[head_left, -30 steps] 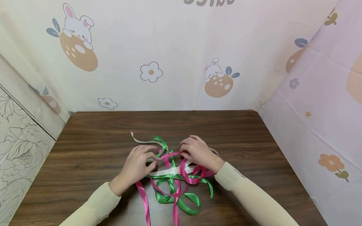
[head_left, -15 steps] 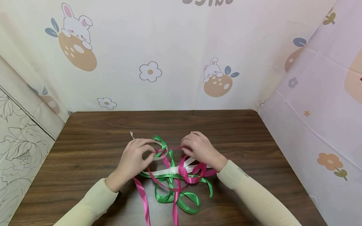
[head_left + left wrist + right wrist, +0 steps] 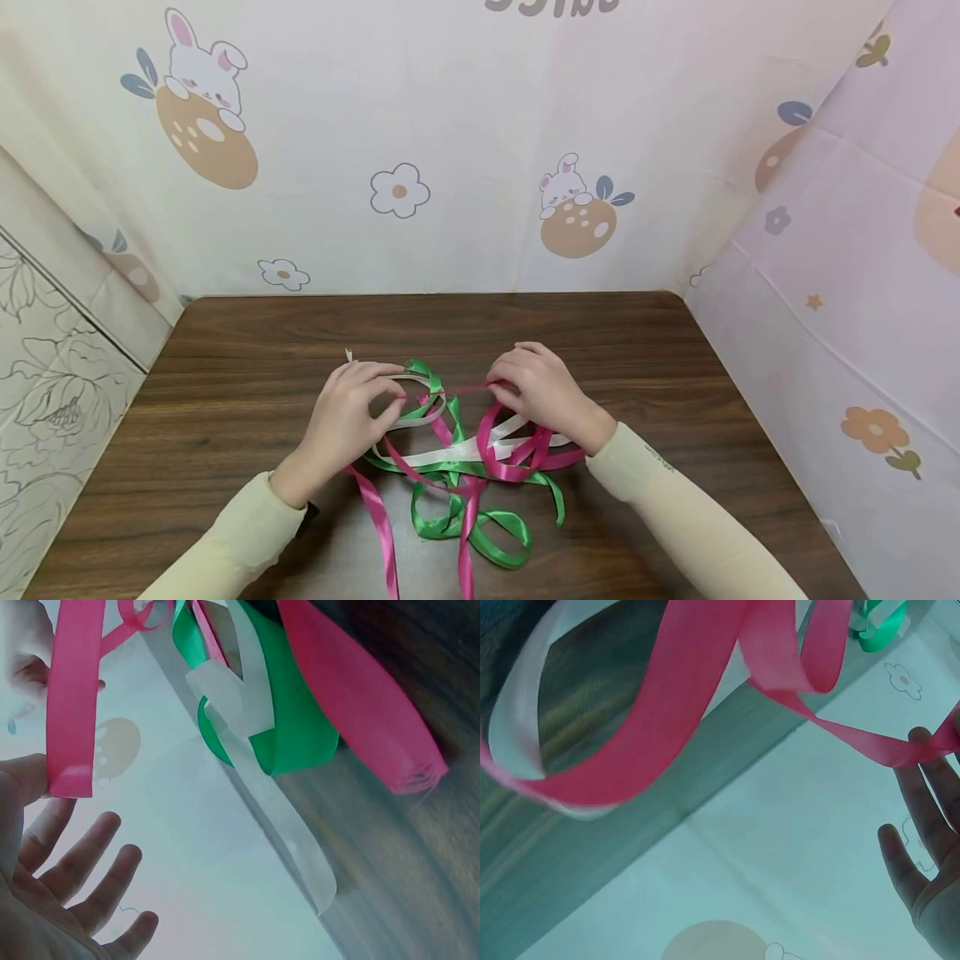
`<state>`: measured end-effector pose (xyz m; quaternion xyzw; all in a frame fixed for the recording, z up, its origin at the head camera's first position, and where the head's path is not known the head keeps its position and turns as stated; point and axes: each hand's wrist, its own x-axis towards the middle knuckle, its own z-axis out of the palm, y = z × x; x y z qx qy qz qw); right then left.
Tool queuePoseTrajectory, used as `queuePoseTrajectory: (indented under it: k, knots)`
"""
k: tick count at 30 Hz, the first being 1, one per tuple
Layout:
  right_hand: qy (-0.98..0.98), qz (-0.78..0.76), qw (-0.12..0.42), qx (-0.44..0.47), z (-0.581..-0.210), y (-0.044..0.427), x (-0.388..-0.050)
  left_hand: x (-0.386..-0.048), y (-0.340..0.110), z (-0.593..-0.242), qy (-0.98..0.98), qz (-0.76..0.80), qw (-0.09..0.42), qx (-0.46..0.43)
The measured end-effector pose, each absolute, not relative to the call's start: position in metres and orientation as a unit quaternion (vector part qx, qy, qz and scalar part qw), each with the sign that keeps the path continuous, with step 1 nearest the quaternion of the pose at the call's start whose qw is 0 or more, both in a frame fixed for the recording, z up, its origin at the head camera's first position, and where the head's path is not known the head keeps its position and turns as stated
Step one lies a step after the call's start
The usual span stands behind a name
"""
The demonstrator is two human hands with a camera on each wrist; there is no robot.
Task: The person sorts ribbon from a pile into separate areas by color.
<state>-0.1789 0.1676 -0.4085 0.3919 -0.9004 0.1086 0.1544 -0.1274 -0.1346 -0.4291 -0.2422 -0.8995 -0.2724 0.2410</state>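
Thumb and forefinger of my left hand (image 3: 348, 417) pinch the cut end of a pink ribbon (image 3: 73, 712), seen closely in the left wrist view. The other fingers of that hand are spread. My right hand (image 3: 543, 390) pinches the same pink strip farther along, and the piece between the hands is taut above the table. Below, a loose tangle of pink, green ribbon (image 3: 300, 712) and white ribbon (image 3: 431, 457) lies between both hands. A wide pink loop (image 3: 682, 697) hangs under the right hand. In the right wrist view, the right thumb is out of sight.
The tangle lies on a dark wooden table (image 3: 247, 350). Pink tails (image 3: 381, 525) run toward the near edge, beside green loops (image 3: 517, 533). A pale curtain (image 3: 472, 125) with rabbit and flower prints hangs behind the table and along its right side.
Both hands have risen slightly and moved apart, the left to the left and the right to the right. The pink strip between them has been drawn straight; the lower green loops stay put.
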Motion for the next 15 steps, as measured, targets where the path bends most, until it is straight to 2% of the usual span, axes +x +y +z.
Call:
queuePoseTrajectory:
  k: [6,15]
  knots:
    - [-0.898,0.119,0.163,0.391,-0.401,0.174,-0.177,-0.127,-0.137,-0.426,-0.895,-0.277,0.250,-0.244]
    - [-0.884,0.127,0.207,0.400,-0.394,0.185,-0.180,-0.128,-0.140,-0.419,-0.891,-0.281,0.258,-0.247]
